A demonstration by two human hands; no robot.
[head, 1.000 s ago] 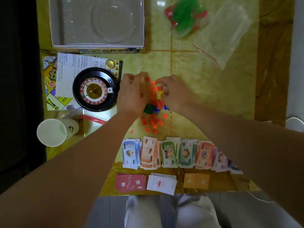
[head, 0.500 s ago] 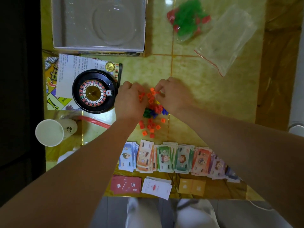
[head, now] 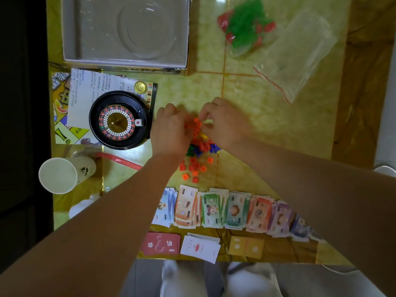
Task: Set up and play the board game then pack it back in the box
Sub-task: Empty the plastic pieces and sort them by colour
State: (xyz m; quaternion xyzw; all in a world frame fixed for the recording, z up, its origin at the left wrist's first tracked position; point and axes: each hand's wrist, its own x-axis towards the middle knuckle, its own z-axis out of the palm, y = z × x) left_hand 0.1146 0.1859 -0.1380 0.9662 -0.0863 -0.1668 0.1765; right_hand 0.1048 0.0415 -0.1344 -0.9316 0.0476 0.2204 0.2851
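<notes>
A heap of small orange pieces point(head: 194, 168), mixed with green, blue and yellow ones, lies mid-table. My left hand point(head: 171, 131) and my right hand point(head: 225, 123) meet over the heap's far end, fingers curled, pinching orange pieces between them. A black roulette wheel point(head: 119, 121) sits to the left on the folded board and rule sheet point(head: 85, 88). Paper money point(head: 225, 209) is fanned in a row near me, with red point(head: 160, 243), white point(head: 200, 247) and yellow point(head: 246, 246) card stacks in front. The open grey box point(head: 128, 31) stands at the far left.
A bag of green and red pieces point(head: 244, 24) and an empty zip bag point(head: 295, 54) lie far right. A white paper cup point(head: 62, 174) lies at the left edge beside a red-edged bag point(head: 120, 159). A gold coin point(head: 140, 87) rests on the sheet.
Both hands slid a little nearer across the heap from one second ago and keep working the orange pieces; the view shifted slightly.
</notes>
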